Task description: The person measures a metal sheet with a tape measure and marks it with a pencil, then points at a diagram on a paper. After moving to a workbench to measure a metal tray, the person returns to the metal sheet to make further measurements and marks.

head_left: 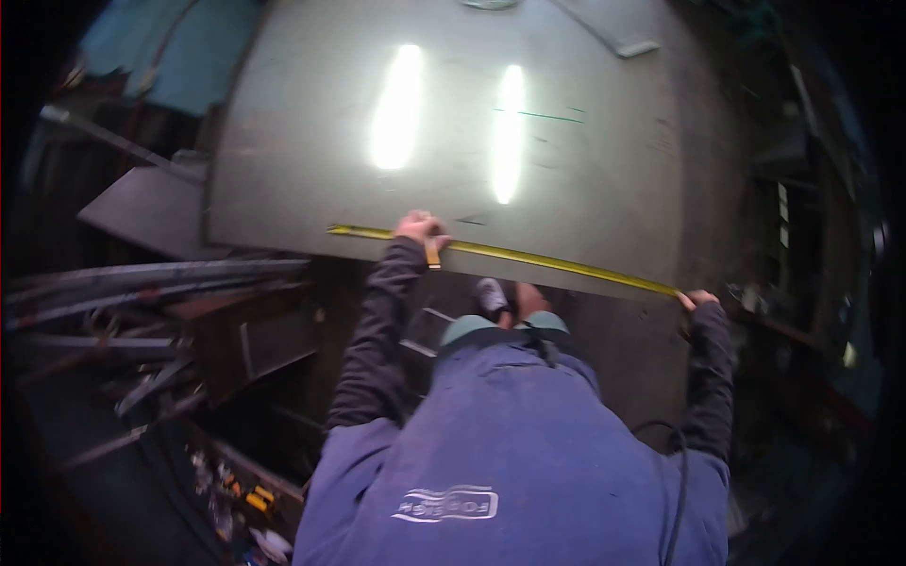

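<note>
A yellow tape measure (557,259) is stretched along the near edge of a large grey metal sheet (311,132). My left hand (421,229) presses on the blade a little in from its left end, fingers closed. Below its palm pokes a short orange-brown stick-like thing (433,257) with a pale tip, whose kind I cannot make out. At the blade's right end, past the sheet's near edge, my right hand (698,300) is closed around the tape measure. Its case is mostly hidden by the hand.
Long metal bars (160,283) and a brown box-like piece (245,349) lie at the left. A flat metal bar (613,33) rests on the sheet's far side. A green line (552,117) marks the surface. A dark cable (681,472) hangs near my right arm.
</note>
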`<state>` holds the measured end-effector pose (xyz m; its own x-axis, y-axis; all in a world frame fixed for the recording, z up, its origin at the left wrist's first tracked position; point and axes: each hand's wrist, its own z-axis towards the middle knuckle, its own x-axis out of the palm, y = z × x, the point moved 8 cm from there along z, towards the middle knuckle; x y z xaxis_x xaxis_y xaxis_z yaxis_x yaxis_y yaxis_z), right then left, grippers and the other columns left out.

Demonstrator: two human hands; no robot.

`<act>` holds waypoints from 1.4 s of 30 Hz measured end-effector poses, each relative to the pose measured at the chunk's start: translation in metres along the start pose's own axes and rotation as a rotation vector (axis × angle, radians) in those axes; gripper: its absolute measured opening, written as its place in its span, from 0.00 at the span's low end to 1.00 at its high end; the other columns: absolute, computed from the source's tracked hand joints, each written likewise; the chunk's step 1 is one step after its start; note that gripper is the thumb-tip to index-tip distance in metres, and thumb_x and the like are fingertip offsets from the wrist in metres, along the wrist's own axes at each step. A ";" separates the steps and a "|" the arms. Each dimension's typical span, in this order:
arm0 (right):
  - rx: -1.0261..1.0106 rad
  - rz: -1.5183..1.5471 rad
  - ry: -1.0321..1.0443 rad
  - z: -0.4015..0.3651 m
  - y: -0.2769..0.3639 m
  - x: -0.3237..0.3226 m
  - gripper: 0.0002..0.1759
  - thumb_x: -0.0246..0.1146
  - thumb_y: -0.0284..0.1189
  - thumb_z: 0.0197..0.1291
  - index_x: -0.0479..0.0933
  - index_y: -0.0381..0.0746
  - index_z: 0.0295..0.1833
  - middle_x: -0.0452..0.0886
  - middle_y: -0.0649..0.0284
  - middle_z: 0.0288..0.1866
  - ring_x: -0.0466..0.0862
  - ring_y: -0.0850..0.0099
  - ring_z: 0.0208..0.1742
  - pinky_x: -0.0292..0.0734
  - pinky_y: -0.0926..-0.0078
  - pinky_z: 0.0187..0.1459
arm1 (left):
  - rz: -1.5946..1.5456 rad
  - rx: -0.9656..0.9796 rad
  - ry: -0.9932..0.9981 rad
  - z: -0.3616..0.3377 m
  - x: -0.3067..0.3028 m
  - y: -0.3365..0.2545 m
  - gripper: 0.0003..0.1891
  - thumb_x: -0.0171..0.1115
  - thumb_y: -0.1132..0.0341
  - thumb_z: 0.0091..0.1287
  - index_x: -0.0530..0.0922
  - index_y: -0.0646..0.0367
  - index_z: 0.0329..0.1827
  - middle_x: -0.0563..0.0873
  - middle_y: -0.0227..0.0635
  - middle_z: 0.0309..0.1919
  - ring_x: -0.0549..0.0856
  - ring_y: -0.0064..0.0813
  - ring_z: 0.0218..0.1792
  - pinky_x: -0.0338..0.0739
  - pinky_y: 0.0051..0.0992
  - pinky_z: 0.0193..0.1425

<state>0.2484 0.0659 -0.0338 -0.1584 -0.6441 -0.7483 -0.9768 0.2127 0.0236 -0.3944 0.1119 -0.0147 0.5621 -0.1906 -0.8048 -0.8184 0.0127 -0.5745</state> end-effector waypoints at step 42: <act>0.133 0.142 -0.416 -0.031 0.035 -0.028 0.28 0.53 0.59 0.58 0.82 0.46 0.44 0.83 0.62 0.41 0.82 0.62 0.46 0.75 0.62 0.50 | -0.005 0.105 -0.162 -0.002 -0.007 0.013 0.09 0.72 0.65 0.51 0.79 0.55 0.30 0.77 0.36 0.29 0.79 0.35 0.32 0.74 0.32 0.38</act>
<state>0.2143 0.0680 0.0085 -0.1915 -0.2581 -0.9469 -0.9185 0.3872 0.0801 -0.4089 0.1117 -0.0158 0.5852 -0.0307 -0.8103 -0.8031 0.1156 -0.5845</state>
